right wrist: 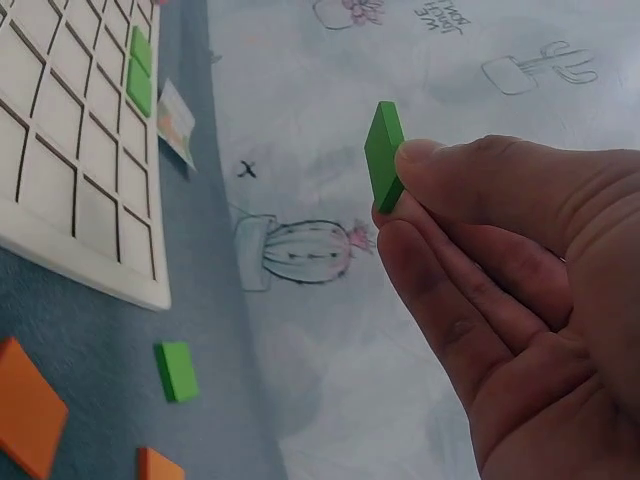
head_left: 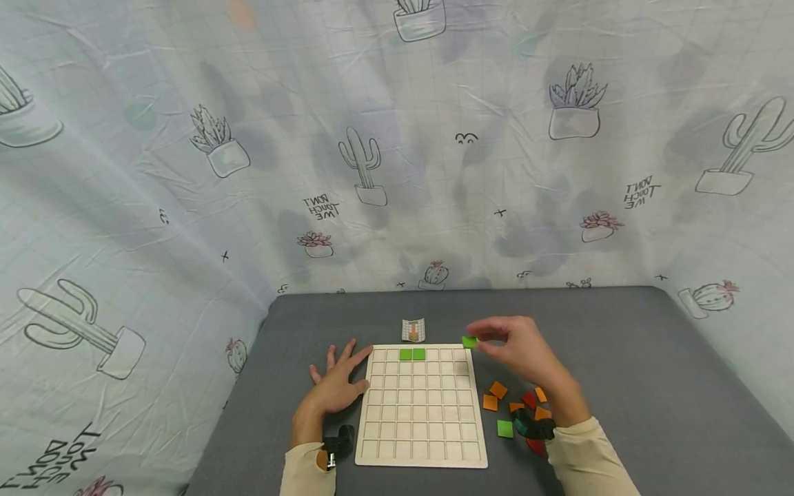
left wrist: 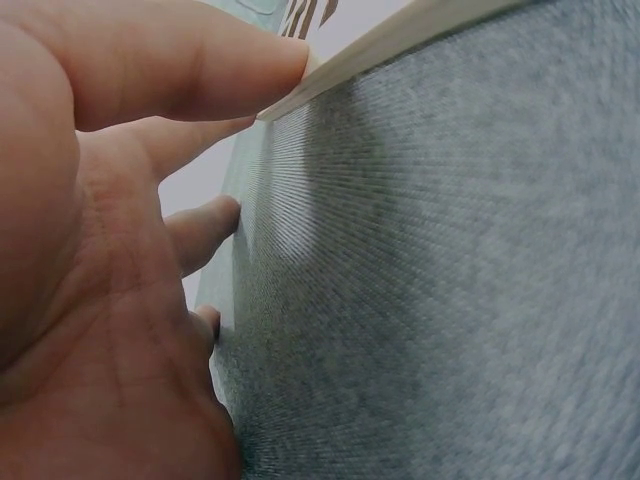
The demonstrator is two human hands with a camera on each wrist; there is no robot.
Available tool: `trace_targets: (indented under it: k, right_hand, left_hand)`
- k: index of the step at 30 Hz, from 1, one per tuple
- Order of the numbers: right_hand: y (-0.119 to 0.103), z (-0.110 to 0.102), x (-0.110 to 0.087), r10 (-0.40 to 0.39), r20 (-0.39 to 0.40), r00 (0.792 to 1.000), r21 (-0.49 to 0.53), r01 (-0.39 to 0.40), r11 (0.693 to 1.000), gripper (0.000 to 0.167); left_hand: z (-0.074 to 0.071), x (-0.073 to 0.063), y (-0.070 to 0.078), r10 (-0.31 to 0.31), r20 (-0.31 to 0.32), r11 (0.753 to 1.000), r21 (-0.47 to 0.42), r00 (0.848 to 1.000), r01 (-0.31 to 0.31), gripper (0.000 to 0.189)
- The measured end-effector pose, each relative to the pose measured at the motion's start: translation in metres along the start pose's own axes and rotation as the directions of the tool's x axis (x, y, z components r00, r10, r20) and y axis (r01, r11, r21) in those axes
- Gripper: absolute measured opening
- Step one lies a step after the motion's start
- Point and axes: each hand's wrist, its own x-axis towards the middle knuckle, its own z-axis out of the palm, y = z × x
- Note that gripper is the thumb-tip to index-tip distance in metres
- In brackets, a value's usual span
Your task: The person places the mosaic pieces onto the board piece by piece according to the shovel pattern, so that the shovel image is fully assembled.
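My right hand (head_left: 517, 348) pinches a green square tile (right wrist: 384, 158) between thumb and fingertips, above the board's far right corner. The pale wooden grid board (head_left: 422, 413) lies flat on the grey table. Two green tiles (head_left: 412, 354) sit side by side in its far row. Along the board's left edge rests my left hand (head_left: 338, 386), its fingers spread; thumb and index finger touch the rim (left wrist: 350, 62), as the left wrist view also shows.
Right of the board lie several orange tiles (head_left: 490, 401), some red pieces (head_left: 529, 399) and a loose green tile (head_left: 505, 428), partly under my right wrist. A small printed card (head_left: 413, 330) with an orange arrow lies beyond the far edge. A cactus-print cloth (head_left: 434, 172) hangs behind.
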Motion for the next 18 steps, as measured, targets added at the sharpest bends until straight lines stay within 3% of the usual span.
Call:
trace_targets:
  k: [10,18]
  right_hand:
    - [0.001,0.019,0.016,0.02,0.048,0.999,0.007,-0.02,1.0,0.029]
    - [0.008,0.033,0.027,-0.049,0.069,0.996,0.01,0.049,0.999,0.03]
  left_hand:
    - [0.0,0.0,0.0,-0.008,-0.007,1.0,0.008,1.0,0.008,0.072]
    - [0.0,0.0,0.001,-0.007,-0.003,1.0,0.006,1.0,0.007,0.072]
